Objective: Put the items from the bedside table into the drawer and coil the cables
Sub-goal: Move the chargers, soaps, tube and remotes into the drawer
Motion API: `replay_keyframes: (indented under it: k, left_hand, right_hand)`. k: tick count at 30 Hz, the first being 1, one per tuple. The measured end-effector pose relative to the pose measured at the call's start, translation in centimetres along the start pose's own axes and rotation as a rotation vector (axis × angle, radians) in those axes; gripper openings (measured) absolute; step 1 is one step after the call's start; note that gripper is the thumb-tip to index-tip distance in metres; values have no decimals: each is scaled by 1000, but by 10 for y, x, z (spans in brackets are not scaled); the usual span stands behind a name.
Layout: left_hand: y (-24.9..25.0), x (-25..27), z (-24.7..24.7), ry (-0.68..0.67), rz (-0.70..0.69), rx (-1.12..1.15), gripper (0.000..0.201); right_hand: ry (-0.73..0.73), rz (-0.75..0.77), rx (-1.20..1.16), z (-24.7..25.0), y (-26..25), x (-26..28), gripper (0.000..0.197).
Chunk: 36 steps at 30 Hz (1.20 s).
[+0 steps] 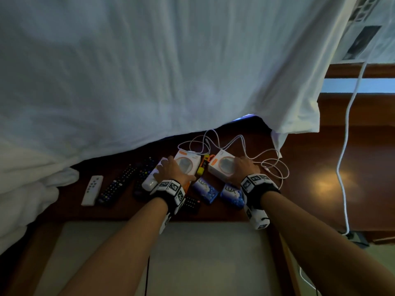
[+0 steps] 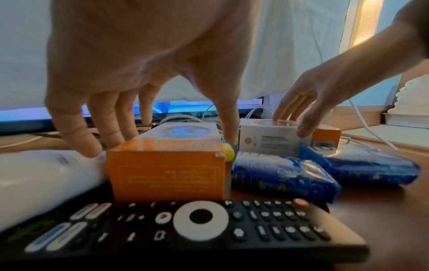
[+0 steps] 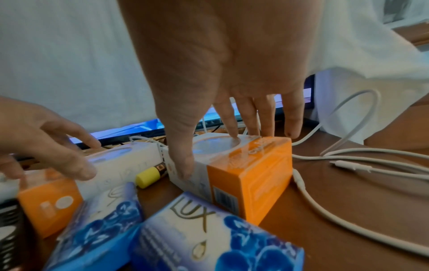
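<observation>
Nearest, two blue soap packs (image 1: pixel 218 192) are lying on the bedside table (image 1: pixel 305 167), and just beyond them the left hand (image 1: pixel 171 169) and right hand (image 1: pixel 243 167) are each reaching with spread fingers over an orange-and-white box (image 1: pixel 188 164) (image 1: pixel 222 165), seemingly touching but not yet clamped, while white cables (image 1: pixel 271 163) are sprawling behind.
</observation>
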<state>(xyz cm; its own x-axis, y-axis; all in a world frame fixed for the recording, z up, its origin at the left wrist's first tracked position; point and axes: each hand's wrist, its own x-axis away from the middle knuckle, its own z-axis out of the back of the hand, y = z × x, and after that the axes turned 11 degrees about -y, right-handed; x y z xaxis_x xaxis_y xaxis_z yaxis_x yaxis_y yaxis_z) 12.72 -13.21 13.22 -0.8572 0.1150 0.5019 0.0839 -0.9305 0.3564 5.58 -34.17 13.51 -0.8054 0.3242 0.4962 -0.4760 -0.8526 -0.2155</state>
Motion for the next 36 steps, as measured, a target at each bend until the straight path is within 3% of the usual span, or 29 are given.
replay_keyframes:
  k: [6,12,15,21,24,27,31,36]
  left_hand:
    - [4,-2,8,-16,55,-20,105]
    - [11,5,38,-108,128,16,115]
    - [7,20,54,-127,126,130,117]
    - [-14,81,70,-74,-14,315,90]
    - [-30,113,44,-165,-100,462,69]
    - [-47,136,-2,-338,-80,422,88]
    - [-61,156,-75,-549,23,271,107]
    - [-56,162,-141,-532,151,186,119]
  right_hand:
    - [33,29,60,9,5,-2,83]
    - [115,4,125,35,-2,20,110]
    - [123,25,-34,43,1,42,112]
    - [213,73,-419,39,20,104,88]
    - [125,78,-583,15,37,143,84]
    - [1,13,-598,-21,57,175,88]
    - [-110,-145,-481,-81,82,195,71]
    - [-192,-325,-404,-147,98,188,83]
